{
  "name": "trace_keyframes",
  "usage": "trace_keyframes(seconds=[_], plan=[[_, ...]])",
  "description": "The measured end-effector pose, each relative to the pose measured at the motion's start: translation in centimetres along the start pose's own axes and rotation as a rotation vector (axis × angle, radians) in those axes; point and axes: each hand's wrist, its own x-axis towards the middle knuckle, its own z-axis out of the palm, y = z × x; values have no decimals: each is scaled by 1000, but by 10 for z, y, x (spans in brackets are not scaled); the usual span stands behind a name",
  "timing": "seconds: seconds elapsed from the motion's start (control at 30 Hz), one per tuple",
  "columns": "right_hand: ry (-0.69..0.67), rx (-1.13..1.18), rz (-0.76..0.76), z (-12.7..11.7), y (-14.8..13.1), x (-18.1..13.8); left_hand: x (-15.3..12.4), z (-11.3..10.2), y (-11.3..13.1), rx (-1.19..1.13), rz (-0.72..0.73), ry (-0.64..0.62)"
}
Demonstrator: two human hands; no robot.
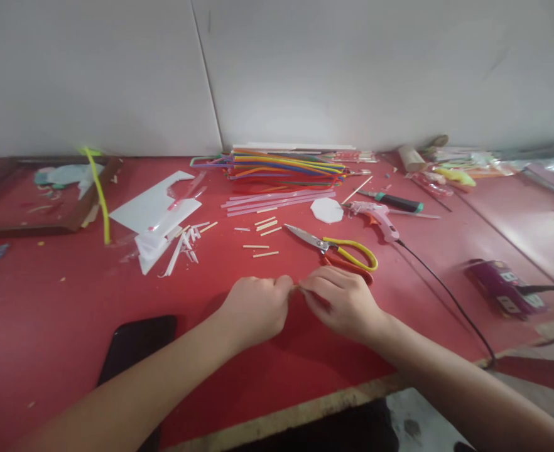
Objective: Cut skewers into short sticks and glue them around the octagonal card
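Note:
My left hand [260,307] is closed, with thumb and fingers pinched near the front of the table. My right hand [345,301] pinches from the other side, fingertips close to the left ones. Between them shows a short bit of a thin, pale wooden stick [294,287]; the rest of it is hidden by my fingers. Just beyond my right hand lie scissors [325,243] with yellow and red handles, blades partly apart. Several short wooden stick pieces [266,225] lie beyond my left hand. A white paper octagon [326,210] rests near a pink glue gun [375,220].
Colourful pipe cleaners [286,168] and pink glue sticks [277,202] lie along the wall. White paper scraps [145,204] are at left, near a brown tray [65,223]. A black phone [140,342] lies under my left forearm. The glue gun's cord [446,298] runs right, near a purple power strip [505,289].

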Motion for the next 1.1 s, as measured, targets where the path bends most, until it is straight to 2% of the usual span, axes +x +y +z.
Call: trace_keyframes(seconds=[0.63,0.87,1.0,1.1], plan=[[13,-29,4,0,1,1,1,2,6,-43,-69,15],[-104,-2,-177,-6,12,3,0,5,-8,-176,94,96],[-96,292,-79,-12,17,2,1,4,-12,-397,144,162],[30,479,118,-10,19,1,3,4,-14,-607,119,209]])
